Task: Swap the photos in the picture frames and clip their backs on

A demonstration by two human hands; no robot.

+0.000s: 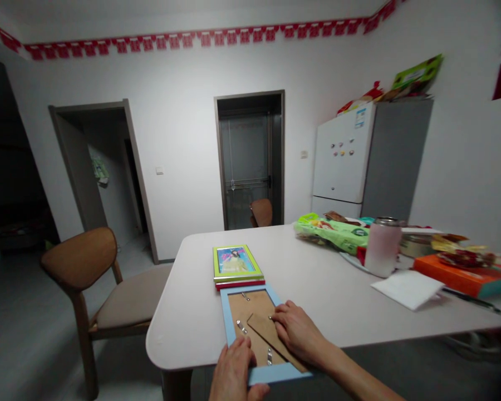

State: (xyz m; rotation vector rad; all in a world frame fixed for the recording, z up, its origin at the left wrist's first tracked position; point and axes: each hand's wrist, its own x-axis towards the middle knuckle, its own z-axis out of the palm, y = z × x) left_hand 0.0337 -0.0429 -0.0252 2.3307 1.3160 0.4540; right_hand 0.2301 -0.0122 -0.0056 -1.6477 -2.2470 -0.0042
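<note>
My left hand point(232, 370) closes on the rim, the firm hold point, of the light, rigid blue picture frame point(229, 328); my open right hand point(298, 332) lies flat on its thin, flexible cardboard strut point(267, 334).

Tabletop point(334, 295) gap between blue picture frame point(224, 317) and pink bottle point(383, 248)

A picture frame point(250, 320) lies at the tabletop's point(329, 289) near edge before you, a second frame point(237, 263) just behind it; a bottle point(383, 248) and napkin point(407, 288) sit toward the right edge, a chair point(96, 284) off the left.
</note>
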